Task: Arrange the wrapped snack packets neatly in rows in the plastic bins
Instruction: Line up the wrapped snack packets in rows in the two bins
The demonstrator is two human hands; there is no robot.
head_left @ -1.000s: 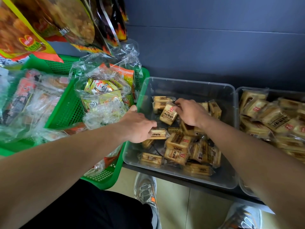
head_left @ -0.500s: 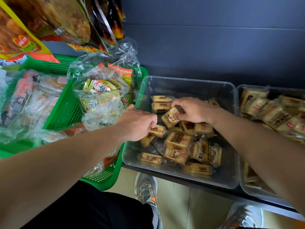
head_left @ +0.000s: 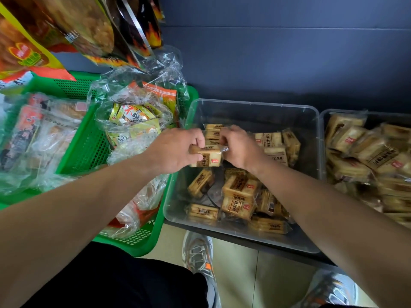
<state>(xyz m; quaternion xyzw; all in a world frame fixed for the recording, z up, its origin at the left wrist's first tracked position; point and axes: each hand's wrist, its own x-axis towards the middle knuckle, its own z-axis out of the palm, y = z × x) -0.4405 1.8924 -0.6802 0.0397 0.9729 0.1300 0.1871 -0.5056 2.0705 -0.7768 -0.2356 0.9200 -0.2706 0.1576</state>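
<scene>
**A:** Why are both hands crowded into the back left corner of the clear bin (head_left: 251,107)?

**B:** That corner is where a row has begun. Two packets (head_left: 213,131) are already stacked flat against the far wall, so the next one belongs just in front of them. The left hand (head_left: 175,150) is closed around a wrapped packet (head_left: 208,158), label facing up, and the right hand (head_left: 239,146) pinches that same packet's crimped end (probably to square it before it goes down).

**A:** So neither hand is free?

**B:** No, both are curled on the one packet, which is held just above the loose ones.

**A:** And the rest of the bin?

**B:** A loose heap (head_left: 239,195) fills the near half, packets tilted every way, some on edge. A few more (head_left: 275,143) sit by the far wall to the right, roughly lined up. I'd judge the job early: most packets are not yet in rows.

**A:** The second bin (head_left: 324,121) on the right?

**B:** Heaped with the same snacks, unsorted. The green basket (head_left: 89,150) on the left holds other bagged goods and touches the clear bin's side.

**A:** Any risk?

**B:** The wrappers look slick; a stacked row could slide if nudged.
</scene>
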